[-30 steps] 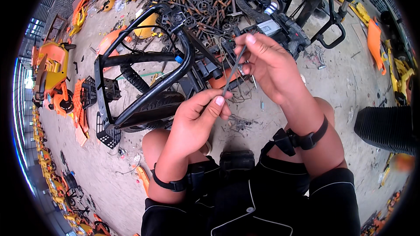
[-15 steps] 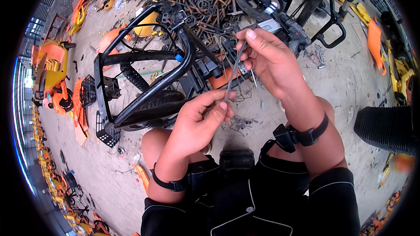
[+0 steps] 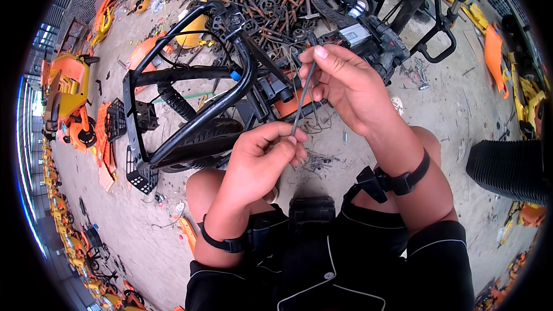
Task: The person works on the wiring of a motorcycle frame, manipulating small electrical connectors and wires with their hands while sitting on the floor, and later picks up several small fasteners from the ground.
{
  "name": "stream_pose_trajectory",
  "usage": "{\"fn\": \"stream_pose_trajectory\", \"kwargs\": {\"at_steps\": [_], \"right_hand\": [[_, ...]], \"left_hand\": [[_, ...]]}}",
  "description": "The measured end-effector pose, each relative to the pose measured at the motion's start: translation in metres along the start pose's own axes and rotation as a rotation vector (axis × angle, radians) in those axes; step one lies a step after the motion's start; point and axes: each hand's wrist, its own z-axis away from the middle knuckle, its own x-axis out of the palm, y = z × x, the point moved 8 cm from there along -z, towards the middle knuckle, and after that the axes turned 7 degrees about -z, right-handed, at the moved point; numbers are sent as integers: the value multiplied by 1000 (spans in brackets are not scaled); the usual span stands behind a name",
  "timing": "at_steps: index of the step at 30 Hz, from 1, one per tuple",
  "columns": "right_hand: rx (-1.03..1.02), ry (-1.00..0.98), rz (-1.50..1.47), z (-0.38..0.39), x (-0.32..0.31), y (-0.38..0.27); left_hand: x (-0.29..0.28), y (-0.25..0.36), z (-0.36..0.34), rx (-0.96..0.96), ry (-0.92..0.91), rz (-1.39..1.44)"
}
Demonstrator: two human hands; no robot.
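Note:
A thin grey cable (image 3: 302,99) stretches between my two hands, slightly bent, above the concrete floor. My left hand (image 3: 260,160) pinches its lower end between thumb and forefinger. Higher and to the right, my right hand (image 3: 356,87) pinches the upper end with the thumb against the fingers. Behind the cable lie several loose thin wires (image 3: 314,116). To the left rests a black tubular scooter frame (image 3: 190,121) with a coil shock absorber (image 3: 173,101) and a tyre under it, apart from my left hand.
A heap of rusty metal parts and cranks (image 3: 265,11) lies ahead. A small black wheel (image 3: 341,0) and a silver-and-black mechanism (image 3: 368,37) sit at the far right. Stacked black ribbed parts (image 3: 507,171) stand right. Small metal scraps (image 3: 319,162) litter the floor.
My right hand has shifted slightly left and down. The left hand has moved a little left and down. The cable is still held between them.

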Motion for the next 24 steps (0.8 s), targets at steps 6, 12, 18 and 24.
{"fn": "stream_pose_trajectory", "kwargs": {"at_steps": [6,12,18,24], "right_hand": [[15,4,-3,0,0,2],[96,73,90,0,-9,14],[275,115,204,3,-16,45],[513,89,206,18,-15,96]], "left_hand": [[1,3,2,55,-10,-37],[4,14,5,143,-21,-46],[4,17,7,193,-28,-70],[6,15,5,204,-16,-131]]}}
